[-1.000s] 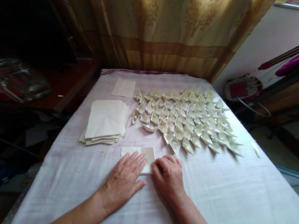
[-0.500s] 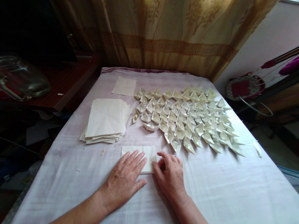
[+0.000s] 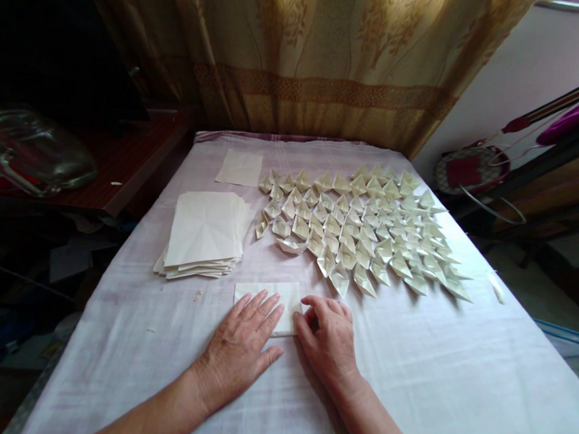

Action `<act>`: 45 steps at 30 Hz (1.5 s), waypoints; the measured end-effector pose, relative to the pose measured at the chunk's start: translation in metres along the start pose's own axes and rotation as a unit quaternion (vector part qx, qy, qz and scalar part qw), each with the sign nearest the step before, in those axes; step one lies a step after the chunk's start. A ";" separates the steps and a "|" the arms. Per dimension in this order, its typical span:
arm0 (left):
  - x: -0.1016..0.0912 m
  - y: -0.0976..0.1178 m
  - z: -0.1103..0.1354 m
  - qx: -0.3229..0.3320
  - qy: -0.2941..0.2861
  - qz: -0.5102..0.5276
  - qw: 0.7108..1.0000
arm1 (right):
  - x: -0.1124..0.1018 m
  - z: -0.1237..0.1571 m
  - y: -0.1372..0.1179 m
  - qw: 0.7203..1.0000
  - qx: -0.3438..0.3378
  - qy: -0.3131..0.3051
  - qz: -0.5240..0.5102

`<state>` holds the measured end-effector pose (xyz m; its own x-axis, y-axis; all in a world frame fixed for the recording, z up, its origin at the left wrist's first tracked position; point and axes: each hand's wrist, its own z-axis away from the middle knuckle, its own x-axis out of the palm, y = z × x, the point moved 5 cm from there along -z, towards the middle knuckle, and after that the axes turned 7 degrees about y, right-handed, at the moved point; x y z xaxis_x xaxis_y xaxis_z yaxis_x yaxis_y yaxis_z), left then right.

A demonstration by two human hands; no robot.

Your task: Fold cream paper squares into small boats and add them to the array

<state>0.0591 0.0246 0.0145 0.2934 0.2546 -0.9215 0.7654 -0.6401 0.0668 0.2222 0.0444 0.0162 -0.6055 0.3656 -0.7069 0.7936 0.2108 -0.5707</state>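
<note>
A folded sheet of white paper [image 3: 290, 301] lies on the cloth in front of me. Across its left part my left hand [image 3: 242, 337] rests flat, fingers spread and thumb out to the side. At the sheet's right edge is my right hand [image 3: 327, 337], its fingers curled in and its thumb on the paper; the inner fingertips are partly hidden. Beyond the hands stand many small folded paper boats [image 3: 348, 238] in close rows. To the left sits a stack of paper sheets [image 3: 205, 230] with crease lines on the top one.
A single paper sheet [image 3: 240, 167] lies behind the stack. Small paper scraps [image 3: 198, 295] are left of the folded sheet. The white tablecloth [image 3: 457, 384] covers the table. A curtain [image 3: 326, 59] hangs behind, and a dark red cabinet [image 3: 138, 158] stands at the left.
Both hands and the folded sheet keep practically the same place. The whole view has shifted very slightly.
</note>
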 end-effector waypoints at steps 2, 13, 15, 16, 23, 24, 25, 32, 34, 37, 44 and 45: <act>0.000 0.000 0.000 0.001 0.001 -0.002 1.000 | 0.000 0.000 0.000 1.000 -0.001 -0.002 -0.002; 0.003 0.000 0.001 -0.001 0.005 -0.006 1.000 | -0.002 0.000 -0.003 0.999 -0.027 -0.033 0.015; 0.004 0.000 0.001 -0.002 0.002 -0.004 1.000 | -0.002 0.001 -0.004 0.999 -0.025 -0.034 0.013; 0.005 0.000 0.001 -0.003 -0.002 -0.001 1.000 | -0.003 0.001 -0.004 0.999 -0.025 -0.032 0.014; 0.006 -0.001 0.001 -0.003 -0.007 0.002 1.000 | -0.001 0.003 -0.012 0.998 -0.032 -0.021 0.049; 0.006 -0.001 0.002 -0.003 -0.005 0.000 1.000 | 0.000 0.003 -0.013 0.998 -0.032 -0.023 0.049; 0.006 0.000 0.002 -0.002 -0.002 -0.001 1.000 | 0.000 0.003 -0.015 0.998 -0.032 -0.025 0.048; 0.003 0.000 0.000 0.001 -0.001 -0.006 1.000 | 0.003 0.006 -0.018 0.998 -0.014 -0.038 0.041; 0.002 -0.001 0.000 0.004 -0.001 -0.005 1.000 | 0.002 0.007 -0.015 0.998 -0.014 -0.044 0.040; 0.002 -0.001 0.000 0.009 -0.007 -0.003 1.000 | -0.003 0.008 -0.005 0.998 -0.014 -0.048 0.040; 0.005 -0.004 0.003 0.002 -0.034 0.025 0.999 | -0.014 0.012 0.015 0.997 -0.005 -0.046 0.063; 0.005 -0.005 0.004 0.009 -0.048 0.035 0.998 | -0.014 0.012 0.015 0.997 -0.007 -0.045 0.064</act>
<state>0.0546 0.0263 0.0080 0.2890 0.1383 -0.9473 0.7347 -0.6664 0.1269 0.2421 0.0312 0.0126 -0.5019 0.3075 -0.8084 0.8649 0.1805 -0.4683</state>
